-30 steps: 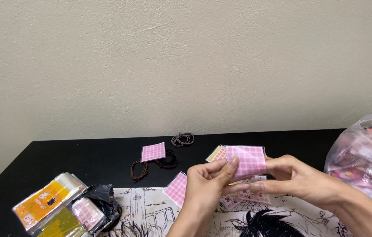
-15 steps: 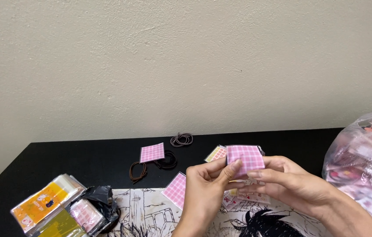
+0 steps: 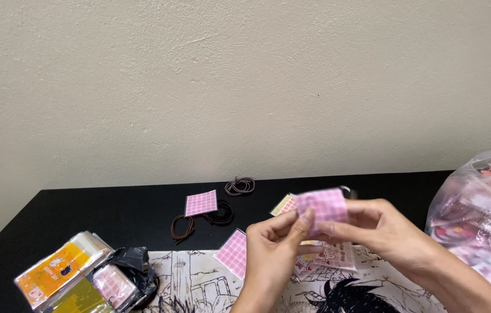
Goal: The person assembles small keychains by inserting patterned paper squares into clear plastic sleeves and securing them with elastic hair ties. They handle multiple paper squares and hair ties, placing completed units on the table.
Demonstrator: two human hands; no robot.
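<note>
Two-handed grip [image 3: 315,229] on blurred pink packet [image 3: 322,206]

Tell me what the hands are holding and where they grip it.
Both hands hold one small pink checked packet: the left hand pinches its lower left edge, the right hand grips its right side.

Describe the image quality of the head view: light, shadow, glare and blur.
Head view: soft, even light, no hard shadows on the wall; mild glare on the clear plastic bag; the pink checked packet is smeared by motion blur between the left hand and right hand; the hair ties stay sharp.
</note>
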